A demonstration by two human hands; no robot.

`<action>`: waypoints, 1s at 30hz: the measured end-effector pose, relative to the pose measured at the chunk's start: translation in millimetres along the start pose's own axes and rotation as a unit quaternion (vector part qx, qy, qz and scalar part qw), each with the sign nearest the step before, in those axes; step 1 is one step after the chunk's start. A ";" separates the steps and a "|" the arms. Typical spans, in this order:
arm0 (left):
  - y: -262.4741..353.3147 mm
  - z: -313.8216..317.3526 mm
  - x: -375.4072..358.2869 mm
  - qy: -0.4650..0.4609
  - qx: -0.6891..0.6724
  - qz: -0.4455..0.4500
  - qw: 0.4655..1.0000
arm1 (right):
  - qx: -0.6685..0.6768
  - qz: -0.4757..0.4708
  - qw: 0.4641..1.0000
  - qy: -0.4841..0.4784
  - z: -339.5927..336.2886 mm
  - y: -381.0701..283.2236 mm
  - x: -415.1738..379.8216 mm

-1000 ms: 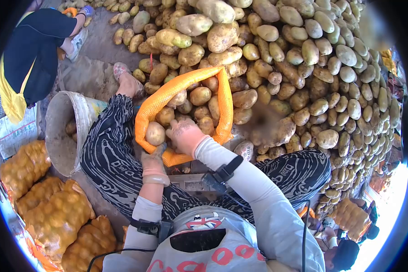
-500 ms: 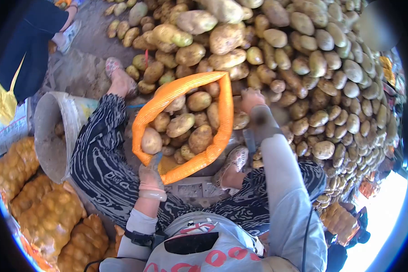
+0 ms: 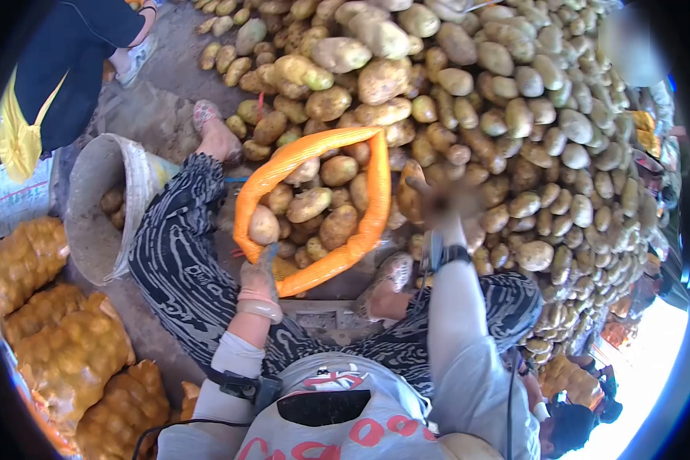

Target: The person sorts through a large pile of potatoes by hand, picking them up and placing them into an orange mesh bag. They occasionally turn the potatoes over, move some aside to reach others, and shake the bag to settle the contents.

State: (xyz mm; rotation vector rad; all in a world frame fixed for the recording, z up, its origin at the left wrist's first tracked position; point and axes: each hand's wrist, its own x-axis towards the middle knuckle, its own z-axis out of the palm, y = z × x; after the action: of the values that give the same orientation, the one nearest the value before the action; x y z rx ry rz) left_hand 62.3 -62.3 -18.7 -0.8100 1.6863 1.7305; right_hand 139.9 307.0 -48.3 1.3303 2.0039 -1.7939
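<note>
An orange mesh sack (image 3: 375, 192) stands open between my legs, its rolled rim forming a ring around several potatoes (image 3: 337, 228). At the rim's near left side, my left hand (image 3: 260, 277), in a dirty glove, is closed on the sack's edge. To the right of the sack, my right hand (image 3: 435, 205) holds a long brown potato (image 3: 410, 192), just outside the rim. A dark blurred spot in the view covers part of that hand, so some fingers are hidden.
A large potato heap (image 3: 514, 123) spreads across the back and right. On the left stand a dirty white bucket (image 3: 92, 238) with a few potatoes and several filled mesh sacks (image 3: 69, 353). Another person's leg (image 3: 61, 84) is at upper left; other people are at lower right.
My right hand has drawn back slightly from the heap and now has a potato in it. The left hand keeps its grip on the sack rim. The whole view has shifted a little.
</note>
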 end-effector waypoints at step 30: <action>-15.3 -24.1 11.6 -0.037 0.131 0.163 0.977 | -0.448 -0.252 0.850 -0.115 239.7 -31.3 -136.2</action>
State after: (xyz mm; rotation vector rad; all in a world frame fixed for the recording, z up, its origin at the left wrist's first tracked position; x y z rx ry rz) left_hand 67.2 -86.0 -37.7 -0.3586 2.0284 1.6679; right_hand 96.4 36.1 -7.6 0.3034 2.6412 -0.7822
